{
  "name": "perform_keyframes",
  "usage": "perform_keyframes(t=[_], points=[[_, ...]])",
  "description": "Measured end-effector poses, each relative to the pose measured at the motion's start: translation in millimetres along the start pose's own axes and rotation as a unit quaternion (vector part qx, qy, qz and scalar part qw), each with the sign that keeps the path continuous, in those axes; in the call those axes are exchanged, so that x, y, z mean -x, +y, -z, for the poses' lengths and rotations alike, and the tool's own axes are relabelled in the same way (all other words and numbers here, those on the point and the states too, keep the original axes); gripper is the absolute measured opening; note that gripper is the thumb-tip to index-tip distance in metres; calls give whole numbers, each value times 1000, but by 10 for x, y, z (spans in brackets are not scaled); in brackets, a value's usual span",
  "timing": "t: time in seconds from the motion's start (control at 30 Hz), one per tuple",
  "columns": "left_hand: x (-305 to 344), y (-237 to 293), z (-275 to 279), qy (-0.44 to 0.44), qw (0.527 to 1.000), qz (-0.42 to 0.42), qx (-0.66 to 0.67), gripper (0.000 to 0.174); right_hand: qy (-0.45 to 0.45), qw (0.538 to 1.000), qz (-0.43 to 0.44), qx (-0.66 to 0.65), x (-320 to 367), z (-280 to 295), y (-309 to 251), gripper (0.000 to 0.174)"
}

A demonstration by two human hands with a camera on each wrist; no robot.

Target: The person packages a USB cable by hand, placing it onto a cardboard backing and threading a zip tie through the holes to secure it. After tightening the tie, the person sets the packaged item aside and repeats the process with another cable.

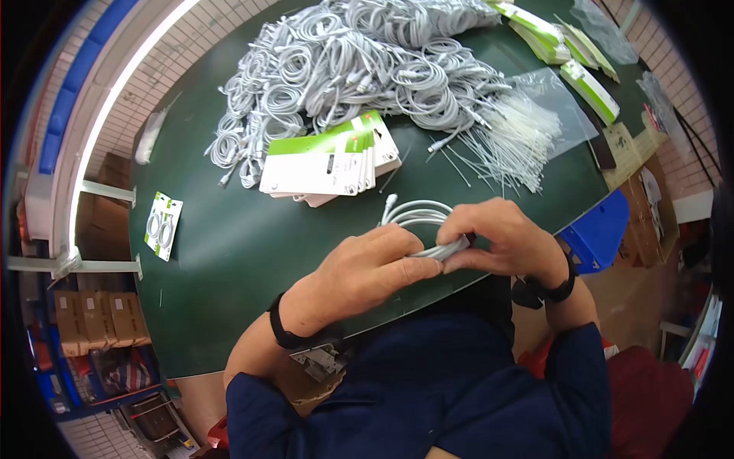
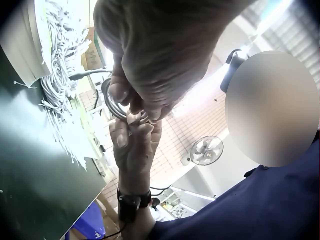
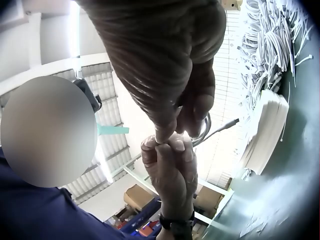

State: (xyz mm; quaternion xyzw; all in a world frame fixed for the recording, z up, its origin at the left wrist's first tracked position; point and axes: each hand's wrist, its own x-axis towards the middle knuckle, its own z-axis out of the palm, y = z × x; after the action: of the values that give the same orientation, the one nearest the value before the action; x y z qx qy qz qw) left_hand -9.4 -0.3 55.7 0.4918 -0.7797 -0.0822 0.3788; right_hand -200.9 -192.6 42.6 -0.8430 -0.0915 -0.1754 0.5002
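White cable is looping in one coil (image 1: pixel 424 208) between two hands, above the near part of the green bench (image 1: pixel 229 306); one plug (image 1: pixel 391 200) is sticking out at the coil's far left. The left hand (image 1: pixel 348 271) is gripping the coil's near side, its thumb and fingers closing on the strands; the right hand (image 1: pixel 508 237) is pinching the same coil at its right side, thumb below and fingers above; the tips of the two hands are sitting close together, one black strap (image 1: pixel 283 325) circling the left wrist and one black band (image 1: pixel 564 284) the right.

Beyond the coil, one stack of green-and-white cards (image 1: pixel 306 164) is lying fanned, too overlapped to count; behind it one large heap of coiled cables (image 1: pixel 329 61) is spreading, its coils too many to count; right of the heap, one loose bunch of pale cable ties (image 1: pixel 516 138), also beyond counting, is lying partly over one clear bag (image 1: pixel 569 115). One card with two small coils (image 1: pixel 163 226) is lying at the bench's left; several green-and-white packs (image 1: pixel 590 92) are resting at the far right, their exact number hard to tell; one blue bin (image 1: pixel 600 229) is standing beside the bench's right edge.
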Motion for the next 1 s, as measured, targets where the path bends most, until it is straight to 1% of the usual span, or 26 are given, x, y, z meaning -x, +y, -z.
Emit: perform_keyframes(t=[0.07, 0.17, 0.27, 0.37, 0.47, 0.5, 0.53, 0.6, 0.7, 0.8, 0.83, 0.93, 1.0], points=[[-40, 4, 46, 4, 1000, -6, 13, 36, 50, 996, 73, 10, 3, -32, 41, 31], [-63, -31, 83, 11, 999, -26, 19, 32, 115, 983, 139, 43, -11, -87, 47, 32], [-60, -80, 108, 7, 999, -29, 23, 31, 119, 982, 140, 41, -36, -89, 67, 31], [-38, -107, 127, 2, 999, -7, 52, 32, 122, 980, 145, 55, -55, -97, 79, 31], [-38, -114, 281, 44, 999, 0, 12, 33, 146, 979, 124, 74, -34, -63, 47, 34], [12, -138, 350, 50, 998, 45, 7, 36, 157, 978, 119, 73, -17, -49, 53, 35], [67, -179, 428, 46, 994, 92, -32, 42, 167, 975, 119, 82, -2, -30, 72, 35], [169, -360, 611, -34, 971, 159, -176, 57, 186, 970, 119, 99, 19, -2, 106, 36], [330, -718, 752, -43, 949, 247, -194, 75, 196, 968, 117, 107, 17, -23, 130, 36], [390, -1009, 875, -63, 947, 226, -221, 92, 195, 969, 106, 111, 5, -74, 151, 35], [410, -1108, 887, -55, 953, 236, -180, 90, 193, 969, 102, 114, -1, -90, 158, 34], [460, -1276, 889, -84, 946, 248, -192, 90, 190, 973, 85, 99, 5, -135, 203, 33], [483, -1338, 877, -82, 948, 241, -193, 88, 190, 974, 75, 94, 8, -146, 222, 32]])
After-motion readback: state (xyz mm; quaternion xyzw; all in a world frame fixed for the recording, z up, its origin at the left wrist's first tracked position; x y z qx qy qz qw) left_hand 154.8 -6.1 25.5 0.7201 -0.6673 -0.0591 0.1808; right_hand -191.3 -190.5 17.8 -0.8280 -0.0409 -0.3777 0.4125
